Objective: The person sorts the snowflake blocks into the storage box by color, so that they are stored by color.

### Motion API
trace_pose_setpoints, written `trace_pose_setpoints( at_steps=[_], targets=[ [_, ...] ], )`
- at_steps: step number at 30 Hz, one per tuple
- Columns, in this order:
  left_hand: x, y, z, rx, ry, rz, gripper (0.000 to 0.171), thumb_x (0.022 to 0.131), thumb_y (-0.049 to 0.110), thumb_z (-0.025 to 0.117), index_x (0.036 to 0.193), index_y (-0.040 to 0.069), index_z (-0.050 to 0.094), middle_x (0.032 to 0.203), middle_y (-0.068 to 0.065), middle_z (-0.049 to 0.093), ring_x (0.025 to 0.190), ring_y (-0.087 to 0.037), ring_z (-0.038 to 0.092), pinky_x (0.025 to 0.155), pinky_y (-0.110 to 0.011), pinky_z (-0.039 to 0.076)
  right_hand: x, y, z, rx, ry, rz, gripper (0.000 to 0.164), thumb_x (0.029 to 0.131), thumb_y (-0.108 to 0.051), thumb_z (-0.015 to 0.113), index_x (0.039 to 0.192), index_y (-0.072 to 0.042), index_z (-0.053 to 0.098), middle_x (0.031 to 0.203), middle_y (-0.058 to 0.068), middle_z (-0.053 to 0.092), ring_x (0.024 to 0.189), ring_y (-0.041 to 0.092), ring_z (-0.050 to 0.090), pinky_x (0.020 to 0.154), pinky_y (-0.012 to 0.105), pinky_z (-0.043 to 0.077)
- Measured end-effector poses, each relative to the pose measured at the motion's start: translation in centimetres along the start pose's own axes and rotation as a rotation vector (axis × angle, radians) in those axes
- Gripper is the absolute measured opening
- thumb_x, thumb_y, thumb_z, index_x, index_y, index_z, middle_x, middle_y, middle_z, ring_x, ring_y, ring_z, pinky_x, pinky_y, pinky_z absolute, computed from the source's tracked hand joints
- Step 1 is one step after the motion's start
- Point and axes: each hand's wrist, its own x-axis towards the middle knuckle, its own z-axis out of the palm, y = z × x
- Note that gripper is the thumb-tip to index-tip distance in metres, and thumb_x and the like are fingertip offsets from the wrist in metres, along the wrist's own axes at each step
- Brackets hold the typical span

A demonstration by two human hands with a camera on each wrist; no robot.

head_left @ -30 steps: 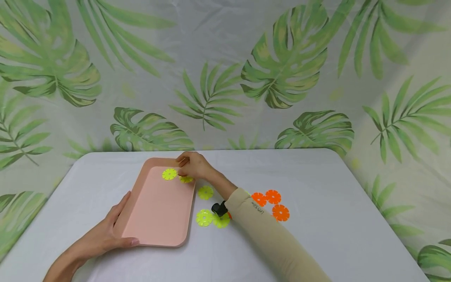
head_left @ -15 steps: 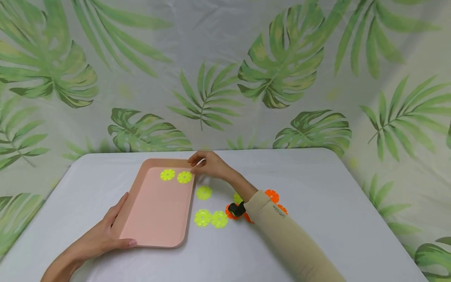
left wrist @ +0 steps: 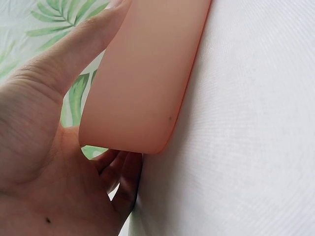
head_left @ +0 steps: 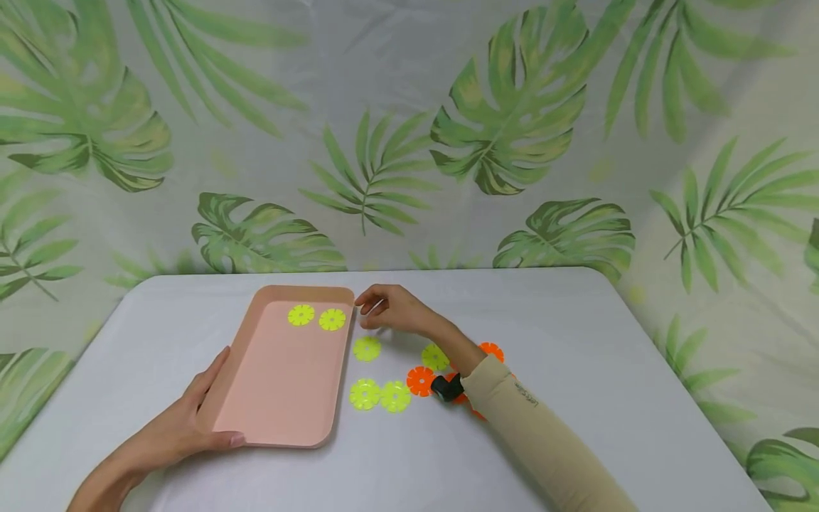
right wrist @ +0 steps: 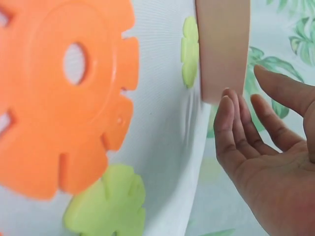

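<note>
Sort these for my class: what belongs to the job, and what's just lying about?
Job:
- pink tray, gripped by the left hand
- two yellow discs inside it
- other yellow discs outside it, probably

Seemingly just lying about:
- orange discs, none in the tray

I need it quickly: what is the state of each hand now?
Left hand: holding the pink rectangular tray with rounded corners.
Right hand: open, fingers loosely bent, holding nothing.

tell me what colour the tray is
The tray is pale pink, leaning towards peach; it shows best in the head view.
</note>
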Motion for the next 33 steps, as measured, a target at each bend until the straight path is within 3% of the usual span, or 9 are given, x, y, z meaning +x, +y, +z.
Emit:
trace_pose_setpoints(
  at_steps=[2, 14, 19, 24, 33],
  targets=[
    [0.0, 0.0, 0.0, -0.003, -0.001, 0.008, 0.122, 0.087, 0.027, 0.082, 0.166, 0.041, -0.010, 0.166, -0.019, 0.018, 0.140, -0.042, 0.032, 0.091, -0.019, 0.036, -0.3, 0.1, -0.1, 0.001, -0.011, 0.022, 0.038, 0.092, -0.011, 0.079, 0.128, -0.006, 0.068, 0.121, 0.013, 0.071, 0.104, 0.020, 0.068, 0.088, 0.026, 0.057],
    [0.0, -0.2, 0.2, -0.043, 0.006, 0.023, 0.122, 0.086, 0.023, 0.083, 0.167, 0.040, -0.008, 0.168, -0.023, 0.014, 0.141, -0.046, 0.030, 0.086, -0.009, 0.031, -1.2, 1.0, -0.2, 0.032, -0.099, 0.082, 0.045, 0.089, -0.005, 0.081, 0.131, -0.003, 0.066, 0.122, 0.015, 0.070, 0.101, 0.017, 0.065, 0.086, 0.024, 0.055],
    [0.0, -0.4, 0.3, -0.065, 0.004, 0.012, 0.121, 0.087, 0.023, 0.082, 0.166, 0.043, -0.007, 0.170, -0.023, 0.010, 0.143, -0.046, 0.027, 0.087, -0.008, 0.030, -1.1, 1.2, 0.0, 0.027, -0.137, 0.068, 0.045, 0.088, -0.001, 0.080, 0.131, -0.001, 0.066, 0.123, 0.016, 0.070, 0.103, 0.019, 0.065, 0.090, 0.024, 0.055],
    [-0.2, -0.3, 0.3, -0.072, 0.005, -0.002, 0.121, 0.087, 0.024, 0.083, 0.166, 0.044, -0.007, 0.171, -0.023, 0.009, 0.145, -0.044, 0.026, 0.087, -0.007, 0.029, -0.7, 1.1, 0.3, -0.053, -0.169, 0.045, 0.045, 0.086, -0.003, 0.083, 0.129, -0.002, 0.068, 0.121, 0.013, 0.070, 0.104, 0.019, 0.062, 0.092, 0.022, 0.052],
    [-0.2, 0.2, 0.1, -0.064, -0.009, -0.023, 0.122, 0.087, 0.027, 0.083, 0.165, 0.045, -0.009, 0.171, -0.022, 0.008, 0.146, -0.046, 0.025, 0.086, -0.010, 0.031, -0.7, 1.1, 1.0, -0.194, -0.200, 0.090, 0.040, 0.083, -0.008, 0.088, 0.121, -0.012, 0.074, 0.117, 0.002, 0.066, 0.105, 0.017, 0.053, 0.094, 0.024, 0.046]
  ],
)
